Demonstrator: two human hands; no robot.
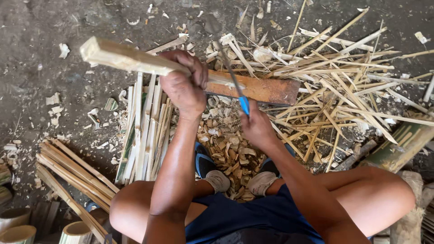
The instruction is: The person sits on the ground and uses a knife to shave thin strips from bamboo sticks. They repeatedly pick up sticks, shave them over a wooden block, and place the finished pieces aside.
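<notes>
Blue shorts (pixel 235 217) and two bare knees are filling the bottom of the view, with the person sitting low on the floor (pixel 36 54) and both feet in blue sandals (pixel 205 165) tucked close. Both forearms are reaching forward from there. The left hand (pixel 183 86) is clenching around a pale split bamboo stick (pixel 122 58), holding it slanted so its squared far end is pointing up and to the left while its near end is lying on a reddish-brown wooden block (pixel 266 90). The right hand (pixel 255 124) is gripping the blue handle of a knife (pixel 235 83), whose thin dark blade is running up and away from the wrist and is meeting the stick just beside the left hand's fingers, over the block.

Small curled wood chips (pixel 226 144) are lying heaped between the feet and the block. Flat trimmed bamboo slats (pixel 144 131) are lying side by side on the floor under the left forearm, running away from the body. A second bundle of longer brownish strips (pixel 72 174) is resting further left, angled toward the left knee. A loose tangle of thin bamboo slivers (pixel 343 77) is spreading across the floor on the right, beyond and beside the block. A green bamboo section (pixel 402 144) is lying near the right knee, and cut bamboo rounds (pixel 18 226) are standing at the lower left corner.
</notes>
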